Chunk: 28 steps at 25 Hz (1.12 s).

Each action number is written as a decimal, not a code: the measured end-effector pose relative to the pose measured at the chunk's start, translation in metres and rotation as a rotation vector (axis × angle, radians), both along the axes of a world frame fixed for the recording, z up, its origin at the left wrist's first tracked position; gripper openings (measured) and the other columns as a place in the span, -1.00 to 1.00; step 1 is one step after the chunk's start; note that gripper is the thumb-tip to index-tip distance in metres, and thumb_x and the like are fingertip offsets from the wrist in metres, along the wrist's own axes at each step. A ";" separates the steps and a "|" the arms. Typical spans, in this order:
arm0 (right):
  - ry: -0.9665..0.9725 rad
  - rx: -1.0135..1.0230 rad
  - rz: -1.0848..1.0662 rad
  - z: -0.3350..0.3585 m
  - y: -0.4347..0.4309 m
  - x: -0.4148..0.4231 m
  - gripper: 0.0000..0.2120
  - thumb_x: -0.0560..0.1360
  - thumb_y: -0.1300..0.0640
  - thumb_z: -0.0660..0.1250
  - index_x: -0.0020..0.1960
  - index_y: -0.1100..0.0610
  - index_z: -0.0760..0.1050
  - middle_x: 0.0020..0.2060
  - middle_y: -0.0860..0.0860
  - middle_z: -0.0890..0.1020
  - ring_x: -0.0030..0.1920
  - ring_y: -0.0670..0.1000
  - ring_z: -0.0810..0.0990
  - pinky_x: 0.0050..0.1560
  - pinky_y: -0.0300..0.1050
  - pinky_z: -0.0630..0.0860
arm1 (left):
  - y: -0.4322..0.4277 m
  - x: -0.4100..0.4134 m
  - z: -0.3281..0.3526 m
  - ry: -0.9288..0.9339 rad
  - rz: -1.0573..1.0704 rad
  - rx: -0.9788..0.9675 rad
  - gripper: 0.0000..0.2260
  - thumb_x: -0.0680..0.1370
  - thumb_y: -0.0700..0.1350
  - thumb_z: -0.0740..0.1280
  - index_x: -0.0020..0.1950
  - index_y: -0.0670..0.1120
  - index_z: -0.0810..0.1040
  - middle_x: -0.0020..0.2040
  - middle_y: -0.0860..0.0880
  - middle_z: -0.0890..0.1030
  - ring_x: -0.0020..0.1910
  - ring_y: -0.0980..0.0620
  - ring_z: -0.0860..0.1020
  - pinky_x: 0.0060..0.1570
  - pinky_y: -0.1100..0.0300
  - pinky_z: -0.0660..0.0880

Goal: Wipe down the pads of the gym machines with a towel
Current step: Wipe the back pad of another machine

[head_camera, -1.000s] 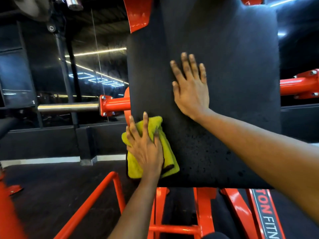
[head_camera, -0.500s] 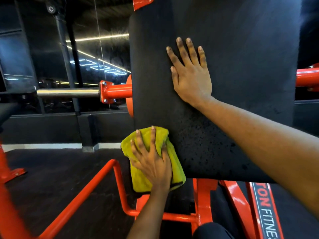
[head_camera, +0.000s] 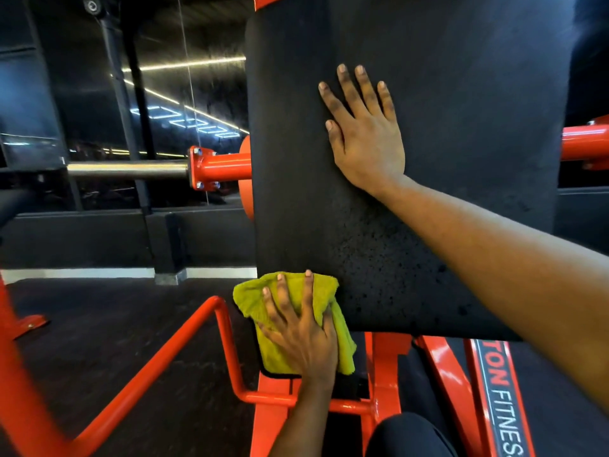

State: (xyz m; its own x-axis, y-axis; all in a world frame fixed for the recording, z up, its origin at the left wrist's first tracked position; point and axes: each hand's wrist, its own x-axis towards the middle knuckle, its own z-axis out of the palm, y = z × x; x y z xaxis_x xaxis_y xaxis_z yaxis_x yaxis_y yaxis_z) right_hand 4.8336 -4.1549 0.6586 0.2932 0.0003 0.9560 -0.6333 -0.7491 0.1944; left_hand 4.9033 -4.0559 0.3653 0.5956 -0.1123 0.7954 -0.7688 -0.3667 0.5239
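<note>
Large black pad [head_camera: 461,159], upright, filling the upper middle of the view; surface speckled toward its lower part.

Yellow-green towel [head_camera: 252,296] at the pad's lower left corner, bunched and folded, overlapping the left edge and hanging past the bottom edge.

Left hand [head_camera: 301,338] flat on top of the towel, pressing it against the pad. Fingers [head_camera: 308,291] straight and slightly spread, tips pointing up, not curled around the cloth; thumb lying along the towel's right folds.

Right hand [head_camera: 365,140] higher up, palm flat on bare pad, well apart from the towel. Fingers [head_camera: 346,87] extended and fanned, holding nothing. Forearm running in from the lower right.

Orange frame [head_camera: 184,331] below and left of the pad, tubing bent into an angled rail. Orange strut at lower right with a label [head_camera: 501,400] reading "TON FITNES", partly cut off.

Chrome bar [head_camera: 128,169] sticking out horizontally to the left from an orange bolted collar beside the pad.

Dark floor [head_camera: 99,318] underneath. Glossy dark wall [head_camera: 184,64] behind, with strip-light reflections.
</note>
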 end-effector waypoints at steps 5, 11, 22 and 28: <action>0.059 -0.049 0.058 -0.004 -0.008 -0.017 -0.50 0.70 -0.07 0.01 0.63 -0.02 0.17 0.63 0.03 0.15 0.64 0.07 0.04 0.62 0.06 -0.02 | -0.004 0.015 0.078 0.020 -0.014 -0.140 -0.53 0.54 0.18 0.19 0.47 0.24 0.38 0.57 0.03 0.23 0.56 -0.10 0.17 0.30 -0.40 0.22; -0.176 -0.002 0.095 0.007 -0.035 -0.061 -0.52 0.67 0.03 0.08 0.58 0.04 0.28 0.59 0.04 0.26 0.61 0.03 0.15 0.59 0.01 0.10 | -0.024 0.010 0.215 -0.140 -0.008 -0.216 -0.58 0.58 0.20 0.15 0.45 0.23 0.38 0.55 0.00 0.27 0.54 -0.10 0.20 0.32 -0.39 0.20; -0.526 0.038 0.281 -0.025 -0.010 -0.094 -0.75 0.47 0.31 0.18 0.06 0.19 0.58 -0.03 0.12 0.59 0.04 0.19 0.50 0.05 0.14 0.49 | 0.019 0.026 0.258 -0.379 -0.450 0.082 -0.58 0.64 -0.01 0.17 0.50 0.02 0.41 0.57 0.01 0.26 0.48 -0.01 0.34 0.41 -0.04 0.31; -0.339 0.326 0.159 -0.098 0.094 0.012 -0.54 0.54 -0.05 0.21 0.34 0.16 0.47 0.31 0.17 0.51 0.30 0.24 0.46 0.25 0.26 0.40 | 0.043 0.086 0.290 -0.562 -0.706 0.105 -0.69 0.53 -0.34 0.32 0.23 -0.10 0.64 0.35 -0.13 0.53 0.30 -0.05 0.53 0.32 0.23 0.43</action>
State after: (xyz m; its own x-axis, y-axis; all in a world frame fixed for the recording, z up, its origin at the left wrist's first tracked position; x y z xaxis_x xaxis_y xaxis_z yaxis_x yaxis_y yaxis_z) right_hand 4.8456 -4.0605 0.5604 -0.0137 -0.2956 0.9552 -0.4933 -0.8289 -0.2636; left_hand 4.9894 -4.0129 0.6550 -0.1119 -0.3924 0.9130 -0.9650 0.2622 -0.0056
